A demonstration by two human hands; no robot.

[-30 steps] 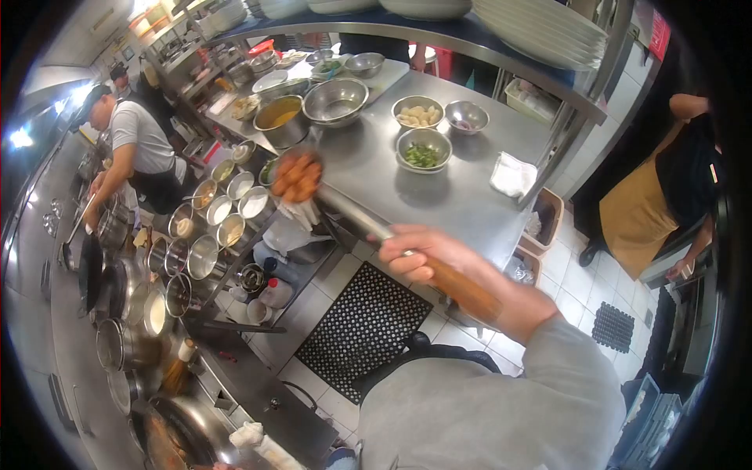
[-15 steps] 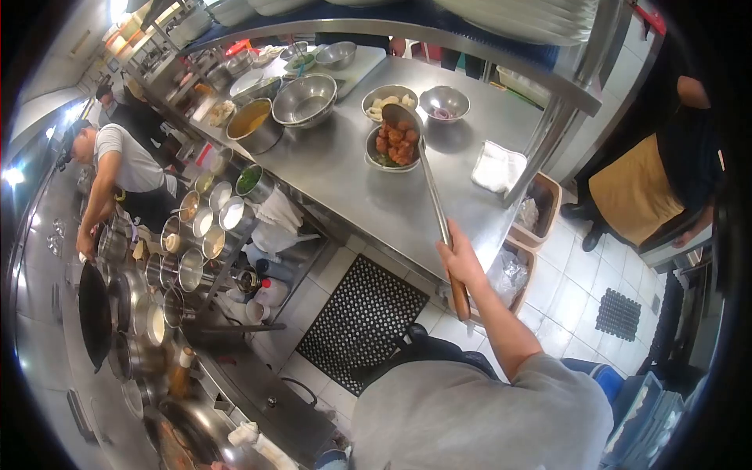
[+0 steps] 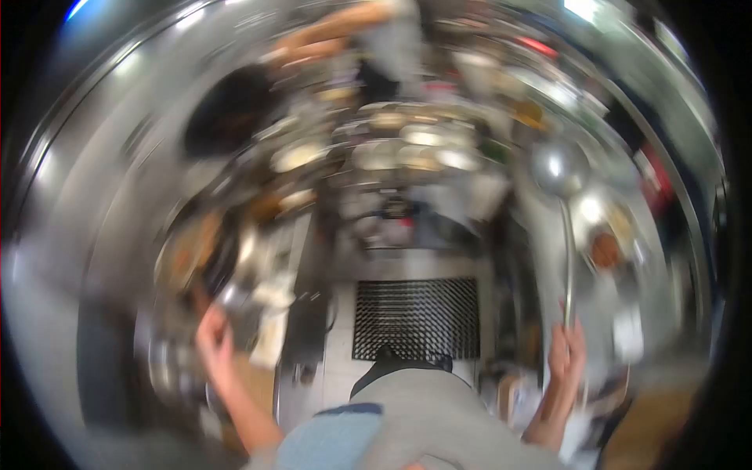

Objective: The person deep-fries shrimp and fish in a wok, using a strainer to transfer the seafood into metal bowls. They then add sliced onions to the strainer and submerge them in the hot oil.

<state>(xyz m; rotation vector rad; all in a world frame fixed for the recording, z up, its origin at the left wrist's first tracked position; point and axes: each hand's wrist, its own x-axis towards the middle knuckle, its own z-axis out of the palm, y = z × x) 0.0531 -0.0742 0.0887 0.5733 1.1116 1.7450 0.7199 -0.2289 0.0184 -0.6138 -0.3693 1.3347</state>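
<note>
My right hand [image 3: 567, 348] is wrapped around the handle of a long steel ladle [image 3: 569, 266]. Its round shiny head points away from me over the counter, and blur hides whether it holds anything. Just right of the handle stands a steel bowl with reddish-brown food pieces [image 3: 605, 251]. On the other side, my left hand [image 3: 213, 333] is right at the near edge of a wok [image 3: 188, 254] with brownish contents. Motion smears its fingers, so a grip on the wok cannot be made out.
Several metal containers [image 3: 423, 145] stand ahead, smeared by motion. A co-worker's arm [image 3: 329, 35] reaches toward a dark wok [image 3: 235, 110] at the far left. A black perforated mat [image 3: 417, 319] lies on the floor before my feet. The steel counter [image 3: 548, 243] runs along the right.
My view has swung left from the counter to face the stove area. The ladle's head has left the food bowl, leaving the reddish-brown pieces there. My left hand has come into view.
</note>
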